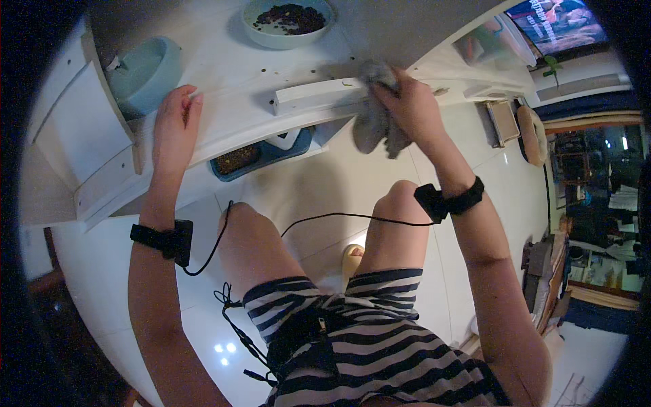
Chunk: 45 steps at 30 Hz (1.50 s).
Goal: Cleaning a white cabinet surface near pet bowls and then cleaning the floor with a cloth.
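Note:
A grey cloth (374, 124), blurred and partly hanging down, is gripped in my right hand (414, 104) at the right part of a white shelf (224, 99). My left hand (177, 122), its fingers curled, is by the shelf's front edge, beside a pale blue-green bowl (165, 66) that seems tilted. No object can be made out in it. Farther back on the shelf stands a round light bowl (287, 41) with dark pellets in it. Small dark bits lie scattered on the shelf. Between the hands a white raised strip (320, 96) runs along the shelf.
Below the shelf is a blue double feeding tray (241, 170) with brown pellets. A clear plastic container (501, 40) and a lit screen (557, 25) are at the upper right. Black cables (351, 214) run from the wrist straps across my legs.

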Each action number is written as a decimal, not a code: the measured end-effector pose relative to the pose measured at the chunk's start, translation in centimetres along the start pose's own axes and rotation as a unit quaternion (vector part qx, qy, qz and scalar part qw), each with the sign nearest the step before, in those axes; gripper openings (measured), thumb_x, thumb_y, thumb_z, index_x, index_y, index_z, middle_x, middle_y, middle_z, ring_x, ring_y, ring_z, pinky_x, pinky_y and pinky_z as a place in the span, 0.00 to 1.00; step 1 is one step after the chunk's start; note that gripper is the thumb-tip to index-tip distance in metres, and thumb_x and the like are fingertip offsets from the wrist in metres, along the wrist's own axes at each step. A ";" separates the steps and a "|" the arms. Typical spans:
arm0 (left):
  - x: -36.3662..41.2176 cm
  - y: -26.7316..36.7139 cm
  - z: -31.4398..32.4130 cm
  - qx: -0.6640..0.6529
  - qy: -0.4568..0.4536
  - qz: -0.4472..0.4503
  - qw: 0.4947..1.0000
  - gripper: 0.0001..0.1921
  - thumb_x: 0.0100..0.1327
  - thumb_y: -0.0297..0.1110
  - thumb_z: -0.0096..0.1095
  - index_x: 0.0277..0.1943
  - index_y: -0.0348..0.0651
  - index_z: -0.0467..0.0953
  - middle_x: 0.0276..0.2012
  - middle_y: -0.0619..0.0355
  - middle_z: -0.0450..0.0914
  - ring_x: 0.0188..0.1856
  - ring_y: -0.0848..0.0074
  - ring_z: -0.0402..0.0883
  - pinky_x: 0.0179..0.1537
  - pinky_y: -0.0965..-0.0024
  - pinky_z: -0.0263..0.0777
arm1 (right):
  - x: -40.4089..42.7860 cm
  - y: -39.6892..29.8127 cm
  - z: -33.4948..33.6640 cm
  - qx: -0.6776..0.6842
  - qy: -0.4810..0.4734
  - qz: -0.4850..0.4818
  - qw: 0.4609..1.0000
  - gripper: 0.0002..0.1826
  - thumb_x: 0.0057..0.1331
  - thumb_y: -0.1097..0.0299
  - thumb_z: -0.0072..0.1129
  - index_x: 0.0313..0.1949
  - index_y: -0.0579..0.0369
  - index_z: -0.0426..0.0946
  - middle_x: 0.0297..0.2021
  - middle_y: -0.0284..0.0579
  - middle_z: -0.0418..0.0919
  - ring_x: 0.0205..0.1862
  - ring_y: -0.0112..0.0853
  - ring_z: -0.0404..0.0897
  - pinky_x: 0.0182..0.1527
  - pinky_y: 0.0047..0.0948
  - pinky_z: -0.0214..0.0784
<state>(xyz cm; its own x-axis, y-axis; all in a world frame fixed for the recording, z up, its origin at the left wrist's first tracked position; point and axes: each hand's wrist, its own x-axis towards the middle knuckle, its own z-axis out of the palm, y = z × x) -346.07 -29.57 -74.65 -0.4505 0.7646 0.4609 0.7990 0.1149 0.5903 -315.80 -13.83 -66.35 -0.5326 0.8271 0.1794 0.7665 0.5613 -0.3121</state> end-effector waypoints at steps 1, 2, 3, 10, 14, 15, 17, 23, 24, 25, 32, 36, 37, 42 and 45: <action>0.2 0.2 -0.1 -0.002 0.002 -0.002 1.000 0.15 0.61 0.39 0.51 0.44 0.35 0.70 0.29 0.49 0.73 0.30 0.65 0.73 0.34 0.67 0.67 | -0.1 0.3 -0.3 0.019 0.004 0.014 1.000 0.17 0.57 0.57 0.53 0.39 0.58 0.71 0.26 0.58 0.76 0.31 0.49 0.76 0.33 0.40 0.68; 0.6 0.5 -0.1 -0.009 -0.003 -0.011 1.000 0.15 0.61 0.38 0.51 0.44 0.35 0.70 0.29 0.50 0.73 0.30 0.66 0.73 0.34 0.67 0.67 | -0.1 0.3 -0.1 0.016 0.004 0.012 1.000 0.17 0.57 0.57 0.53 0.39 0.58 0.71 0.26 0.58 0.76 0.31 0.49 0.76 0.33 0.40 0.68; 0.6 0.8 -0.2 -0.014 -0.009 -0.023 1.000 0.15 0.61 0.38 0.52 0.44 0.35 0.70 0.30 0.50 0.73 0.31 0.66 0.73 0.34 0.67 0.67 | -0.4 -1.1 -0.1 0.025 -0.018 0.028 0.999 0.18 0.57 0.58 0.53 0.40 0.58 0.70 0.25 0.59 0.76 0.31 0.49 0.76 0.33 0.40 0.68; -0.3 -1.1 -0.2 -0.012 0.023 -0.007 1.000 0.14 0.61 0.38 0.52 0.44 0.37 0.69 0.28 0.49 0.73 0.30 0.65 0.73 0.34 0.66 0.67 | -1.2 -3.1 1.7 -0.030 -0.012 -0.022 0.999 0.20 0.57 0.55 0.52 0.43 0.57 0.69 0.25 0.59 0.75 0.30 0.51 0.76 0.33 0.42 0.68; 0.6 0.1 -0.2 -0.015 -0.001 -0.028 0.999 0.14 0.60 0.38 0.52 0.44 0.38 0.70 0.29 0.50 0.73 0.31 0.66 0.73 0.34 0.66 0.67 | -1.3 0.0 1.0 -0.021 0.060 0.030 0.998 0.17 0.56 0.55 0.53 0.39 0.53 0.71 0.22 0.54 0.76 0.26 0.48 0.77 0.29 0.44 0.69; 0.8 0.4 0.0 -0.016 -0.021 -0.045 0.999 0.13 0.60 0.38 0.52 0.44 0.38 0.70 0.29 0.50 0.73 0.31 0.66 0.73 0.35 0.66 0.67 | -1.4 -1.3 0.8 0.009 0.020 0.052 0.998 0.16 0.56 0.56 0.53 0.38 0.54 0.71 0.23 0.54 0.76 0.27 0.48 0.76 0.30 0.44 0.69; 0.6 -0.2 -0.3 -0.004 -0.005 -0.028 1.000 0.13 0.60 0.38 0.53 0.43 0.38 0.70 0.28 0.51 0.72 0.30 0.67 0.72 0.34 0.66 0.67 | -1.8 -4.7 2.4 0.003 0.008 0.003 1.000 0.16 0.55 0.58 0.53 0.39 0.55 0.69 0.27 0.55 0.76 0.29 0.49 0.76 0.32 0.44 0.69; -0.1 -0.7 0.0 -0.045 0.021 -0.007 0.999 0.12 0.59 0.36 0.54 0.43 0.38 0.70 0.25 0.52 0.72 0.27 0.68 0.72 0.32 0.68 0.67 | -2.6 -2.4 3.0 -0.027 0.027 -0.071 0.997 0.19 0.52 0.64 0.55 0.45 0.53 0.69 0.31 0.53 0.76 0.31 0.47 0.76 0.32 0.39 0.69; -0.1 -0.3 -0.1 -0.068 0.020 -0.015 0.997 0.12 0.59 0.35 0.54 0.42 0.38 0.70 0.24 0.52 0.72 0.26 0.68 0.71 0.32 0.68 0.67 | -2.7 -1.5 1.5 -0.023 0.027 -0.017 0.999 0.19 0.51 0.63 0.56 0.44 0.51 0.71 0.31 0.50 0.77 0.31 0.45 0.77 0.33 0.38 0.70; 0.2 0.1 -0.2 -0.068 0.020 -0.017 0.997 0.12 0.59 0.35 0.54 0.42 0.38 0.70 0.24 0.52 0.72 0.26 0.68 0.71 0.32 0.68 0.67 | -2.8 -0.1 0.9 -0.033 0.053 -0.023 0.998 0.19 0.51 0.63 0.57 0.44 0.50 0.71 0.32 0.49 0.77 0.31 0.45 0.77 0.33 0.37 0.70; 0.1 -0.9 0.3 -0.002 0.010 0.009 1.000 0.12 0.59 0.36 0.54 0.42 0.38 0.70 0.22 0.53 0.70 0.24 0.69 0.70 0.29 0.68 0.65 | -2.2 -4.2 2.6 -0.055 0.005 -0.145 0.988 0.20 0.53 0.64 0.54 0.47 0.46 0.69 0.34 0.49 0.77 0.31 0.44 0.77 0.33 0.40 0.70; 0.0 0.1 0.2 -0.039 -0.003 -0.025 0.999 0.12 0.59 0.36 0.53 0.42 0.37 0.70 0.20 0.54 0.69 0.23 0.70 0.69 0.28 0.68 0.64 | -2.3 -0.5 0.6 -0.091 -0.014 -0.074 0.993 0.20 0.54 0.63 0.53 0.49 0.43 0.68 0.38 0.47 0.75 0.31 0.45 0.77 0.31 0.42 0.70; 0.0 0.1 0.0 -0.040 -0.003 -0.029 0.999 0.12 0.59 0.36 0.53 0.42 0.37 0.70 0.20 0.54 0.69 0.23 0.70 0.69 0.28 0.68 0.64 | -2.4 0.5 -0.2 -0.114 0.006 -0.066 0.991 0.20 0.55 0.62 0.53 0.48 0.44 0.68 0.41 0.47 0.73 0.32 0.46 0.77 0.31 0.42 0.70; 0.3 0.2 -0.2 -0.015 -0.019 -0.049 0.999 0.11 0.60 0.35 0.53 0.42 0.39 0.70 0.19 0.54 0.68 0.22 0.71 0.68 0.27 0.68 0.63 | -2.4 0.1 -1.1 -0.102 0.094 -0.046 0.989 0.15 0.55 0.64 0.57 0.41 0.52 0.72 0.41 0.41 0.71 0.36 0.43 0.76 0.36 0.36 0.70; 0.2 -0.1 0.3 -0.019 -0.008 -0.035 0.999 0.11 0.60 0.35 0.53 0.41 0.39 0.70 0.19 0.55 0.67 0.21 0.71 0.67 0.26 0.68 0.62 | -2.0 0.2 -1.7 -0.051 0.098 -0.071 0.991 0.15 0.55 0.65 0.56 0.42 0.54 0.71 0.42 0.42 0.72 0.37 0.43 0.76 0.37 0.36 0.69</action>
<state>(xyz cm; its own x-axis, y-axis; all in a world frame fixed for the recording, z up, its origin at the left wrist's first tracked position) -346.14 -29.23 -74.81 -0.4976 0.7661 0.4067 0.7501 0.1447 0.6453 -313.98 -15.29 -65.16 -0.5656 0.7232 0.3964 0.7260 0.6646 -0.1765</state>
